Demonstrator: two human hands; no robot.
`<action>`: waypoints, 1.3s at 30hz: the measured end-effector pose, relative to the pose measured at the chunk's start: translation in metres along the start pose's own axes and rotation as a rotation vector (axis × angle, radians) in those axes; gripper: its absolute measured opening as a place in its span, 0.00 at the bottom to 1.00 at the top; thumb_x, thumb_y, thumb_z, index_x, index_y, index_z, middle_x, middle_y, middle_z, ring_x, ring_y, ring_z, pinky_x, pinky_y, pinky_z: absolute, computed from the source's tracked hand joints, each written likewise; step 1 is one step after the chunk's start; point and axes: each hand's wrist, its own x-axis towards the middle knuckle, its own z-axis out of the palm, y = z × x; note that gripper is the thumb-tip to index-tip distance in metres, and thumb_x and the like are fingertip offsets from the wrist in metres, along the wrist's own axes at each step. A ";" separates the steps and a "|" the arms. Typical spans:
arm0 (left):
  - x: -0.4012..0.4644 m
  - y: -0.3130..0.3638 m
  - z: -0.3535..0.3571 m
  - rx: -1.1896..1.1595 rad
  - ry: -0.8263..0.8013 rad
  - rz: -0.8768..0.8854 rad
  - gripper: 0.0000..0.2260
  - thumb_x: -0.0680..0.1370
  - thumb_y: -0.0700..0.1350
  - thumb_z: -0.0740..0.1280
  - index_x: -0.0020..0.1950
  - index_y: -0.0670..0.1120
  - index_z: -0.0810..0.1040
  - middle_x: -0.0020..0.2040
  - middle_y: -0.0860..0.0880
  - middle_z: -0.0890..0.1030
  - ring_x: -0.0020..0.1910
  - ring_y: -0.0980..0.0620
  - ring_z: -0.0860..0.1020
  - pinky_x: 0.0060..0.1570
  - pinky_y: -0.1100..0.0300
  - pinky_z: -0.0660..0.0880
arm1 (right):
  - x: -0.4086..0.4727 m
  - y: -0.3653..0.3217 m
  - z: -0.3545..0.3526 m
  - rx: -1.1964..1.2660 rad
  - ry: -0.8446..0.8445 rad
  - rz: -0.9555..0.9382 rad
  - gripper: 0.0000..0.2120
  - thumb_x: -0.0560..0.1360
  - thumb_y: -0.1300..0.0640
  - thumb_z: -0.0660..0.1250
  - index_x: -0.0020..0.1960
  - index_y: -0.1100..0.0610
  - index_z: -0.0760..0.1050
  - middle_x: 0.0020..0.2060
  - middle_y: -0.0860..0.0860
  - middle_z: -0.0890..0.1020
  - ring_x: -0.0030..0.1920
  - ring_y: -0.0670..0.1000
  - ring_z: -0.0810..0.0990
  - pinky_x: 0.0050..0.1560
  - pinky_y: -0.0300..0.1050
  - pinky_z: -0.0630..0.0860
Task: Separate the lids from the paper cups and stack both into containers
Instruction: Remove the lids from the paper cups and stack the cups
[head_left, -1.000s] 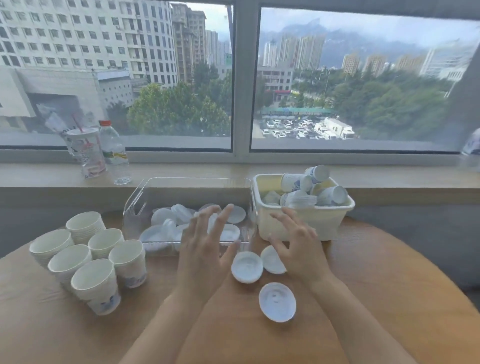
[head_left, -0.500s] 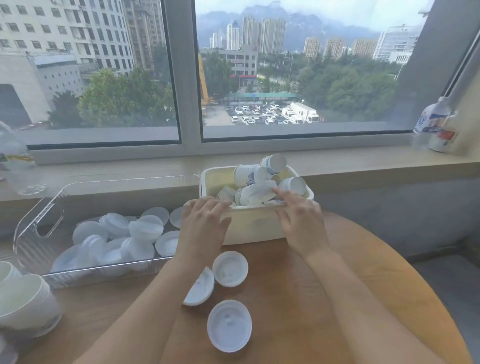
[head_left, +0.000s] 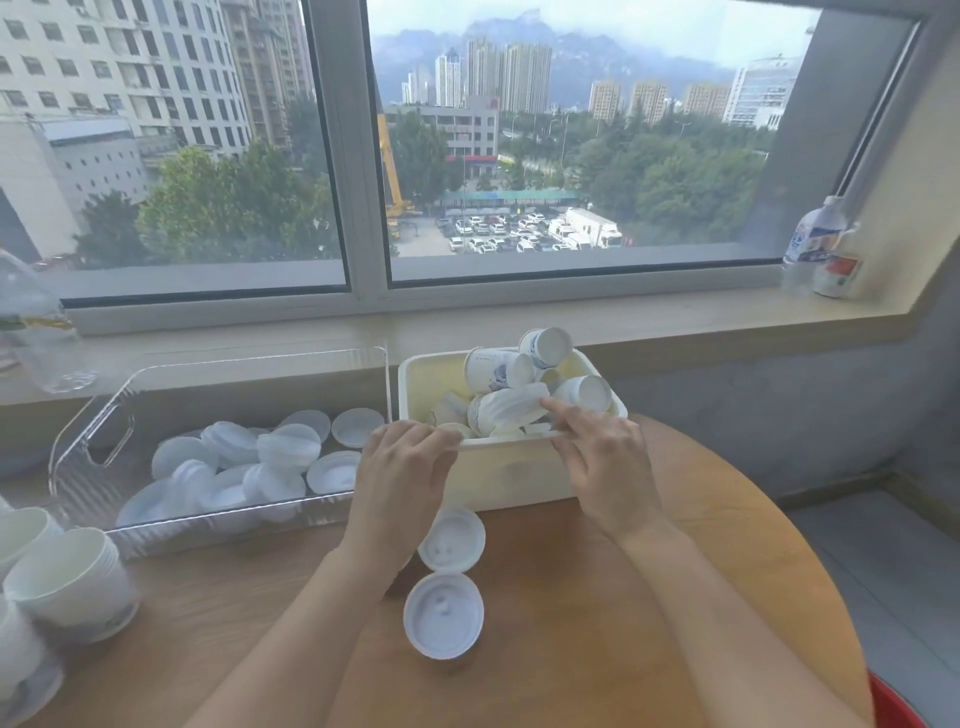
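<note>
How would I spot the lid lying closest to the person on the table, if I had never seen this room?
Start at the round wooden table under the window and find the cream tub of lidded cups at its far edge. In front of it lie two loose white lids, between the person's forearms. The nearest lid is the one farther from the tub, fully uncovered.
</note>
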 end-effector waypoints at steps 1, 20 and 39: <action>-0.005 0.004 -0.004 -0.011 -0.009 -0.007 0.07 0.80 0.46 0.68 0.54 0.51 0.85 0.44 0.55 0.84 0.49 0.47 0.81 0.54 0.58 0.65 | -0.006 -0.002 -0.004 0.002 0.006 -0.004 0.21 0.80 0.60 0.71 0.71 0.45 0.77 0.46 0.41 0.84 0.48 0.47 0.81 0.60 0.56 0.75; -0.081 0.043 -0.064 -0.021 0.005 -0.040 0.06 0.79 0.47 0.70 0.54 0.53 0.85 0.45 0.57 0.83 0.50 0.48 0.81 0.50 0.55 0.68 | -0.087 -0.058 -0.059 0.054 -0.022 0.031 0.22 0.80 0.61 0.71 0.70 0.43 0.78 0.47 0.39 0.84 0.50 0.43 0.80 0.61 0.47 0.72; -0.130 0.049 -0.104 -0.069 0.058 -0.037 0.08 0.82 0.51 0.64 0.56 0.55 0.82 0.46 0.60 0.81 0.51 0.52 0.78 0.51 0.52 0.71 | -0.126 -0.088 -0.062 0.116 -0.031 0.000 0.22 0.81 0.60 0.70 0.70 0.41 0.76 0.49 0.39 0.84 0.54 0.45 0.82 0.65 0.52 0.70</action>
